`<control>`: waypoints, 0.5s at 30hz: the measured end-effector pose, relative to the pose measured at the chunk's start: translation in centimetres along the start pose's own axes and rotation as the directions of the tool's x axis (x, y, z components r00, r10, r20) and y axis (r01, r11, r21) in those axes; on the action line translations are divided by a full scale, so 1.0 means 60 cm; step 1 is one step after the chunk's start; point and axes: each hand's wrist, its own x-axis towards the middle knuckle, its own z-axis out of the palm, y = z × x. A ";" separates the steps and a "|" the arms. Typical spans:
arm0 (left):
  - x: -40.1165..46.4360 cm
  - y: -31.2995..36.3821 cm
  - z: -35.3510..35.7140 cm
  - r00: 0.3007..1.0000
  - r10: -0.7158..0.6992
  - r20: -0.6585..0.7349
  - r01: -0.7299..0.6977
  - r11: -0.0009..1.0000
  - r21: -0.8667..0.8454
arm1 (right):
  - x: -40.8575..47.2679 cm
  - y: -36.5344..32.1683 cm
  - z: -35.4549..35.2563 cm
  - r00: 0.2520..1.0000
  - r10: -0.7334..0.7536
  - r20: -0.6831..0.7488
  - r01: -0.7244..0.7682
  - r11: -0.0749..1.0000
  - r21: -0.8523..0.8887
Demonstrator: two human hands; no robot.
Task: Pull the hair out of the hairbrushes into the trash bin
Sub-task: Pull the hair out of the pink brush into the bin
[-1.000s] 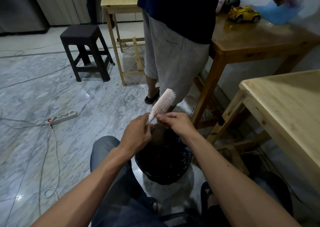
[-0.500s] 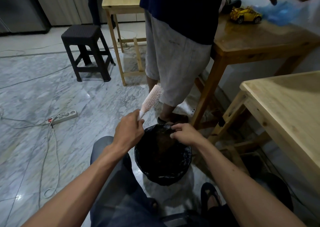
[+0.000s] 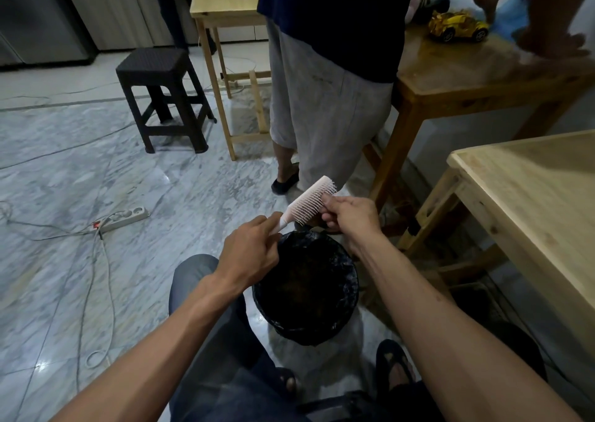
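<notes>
Hairbrush (image 3: pixel 309 203) between my hands: pale pink plastic, smooth, matt. Bin (image 3: pixel 306 293) below them: crinkly glossy black plastic liner. Floor (image 3: pixel 80 164) to my left: polished grey marble, reflective. Desk (image 3: pixel 531 196) right of my hands: pale unfinished wood, matt. Stool (image 3: pixel 161 96) far left: dark woven-texture plastic.

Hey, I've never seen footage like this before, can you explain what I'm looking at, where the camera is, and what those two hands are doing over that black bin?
There is no machine here: a seated person wears a camera on the head, looking down at their own arms. The left hand holds a pale pink hairbrush by its handle in a closed grip. The right hand has its fingertips at the bristles, as if picking hair out. Right below sits a trash bin lined with a black bag, on the marble floor. Around them: another person standing, a dark stool, a power strip with cords, wooden tables, and a yellow toy car on one.
</notes>
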 end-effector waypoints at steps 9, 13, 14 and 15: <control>0.001 -0.001 0.007 0.988 -0.151 0.011 0.148 0.978 0.145 | -0.022 0.017 -0.025 0.979 -0.190 -0.074 0.130 0.862 -0.491; 0.004 -0.007 -0.005 0.987 -0.161 -0.006 0.160 0.974 0.159 | -0.013 0.033 -0.040 0.996 -0.068 -0.059 0.034 0.892 -0.452; 0.003 -0.008 -0.006 0.987 -0.160 -0.013 0.160 0.976 0.150 | -0.016 0.034 -0.042 0.999 -0.037 -0.038 0.015 0.887 -0.461; 0.002 -0.008 -0.005 0.987 -0.157 -0.017 0.158 0.978 0.139 | -0.020 0.035 -0.043 1.000 -0.016 -0.015 0.006 0.872 -0.490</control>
